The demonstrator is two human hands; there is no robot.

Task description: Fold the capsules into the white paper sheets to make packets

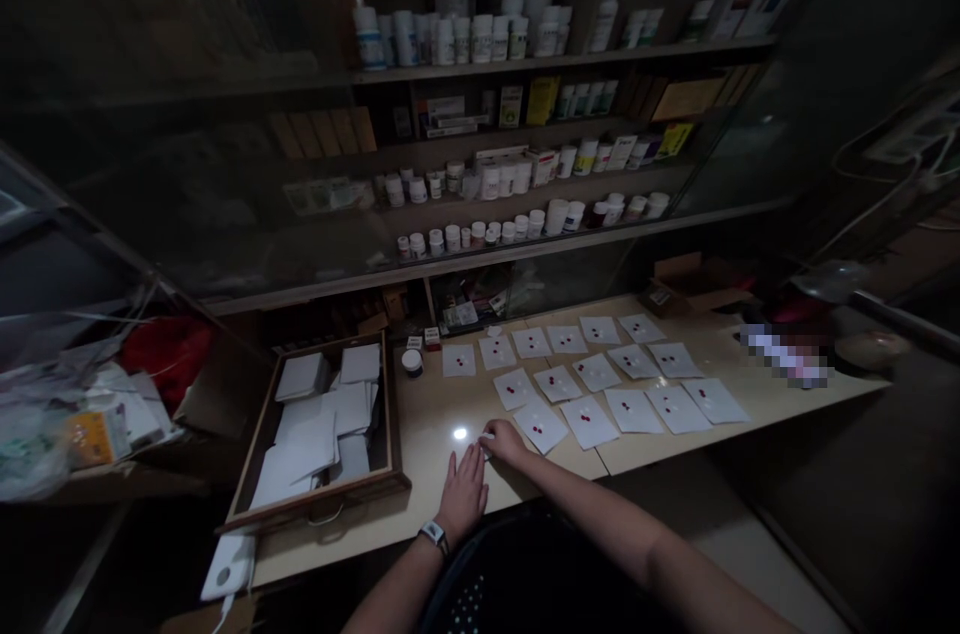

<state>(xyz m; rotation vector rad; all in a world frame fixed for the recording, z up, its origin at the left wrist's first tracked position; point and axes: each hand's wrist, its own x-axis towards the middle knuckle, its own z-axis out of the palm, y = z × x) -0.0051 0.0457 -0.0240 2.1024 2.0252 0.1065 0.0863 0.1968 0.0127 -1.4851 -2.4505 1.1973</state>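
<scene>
Left hand: mine (461, 486), palm down on the table (439, 414) just right of the drawer (391, 414), fingers stretched out flat; whether it pins anything I cannot tell; a watch (433, 534) sits on that wrist
Right hand: mine (504, 442), a little farther right of the drawer than my left, fingers curled, thumb and fingertips pinching a small white paper (486, 437)
Small white paper: right of the drawer, at my left fingertips; its shape is mostly hidden
Paper squares (596, 374): in three rows right of the drawer, beyond my hands; red pills (538, 430) lie on them
Drawer: wooden, holding loose stacks of white paper sheets (307, 444)
Jar (412, 363): dark-bodied, white-lidded, just right of the drawer's far end; small boxes (431, 339) beside it
Shelves (517, 254): behind the drawer, lined with bottles (490, 181)
</scene>
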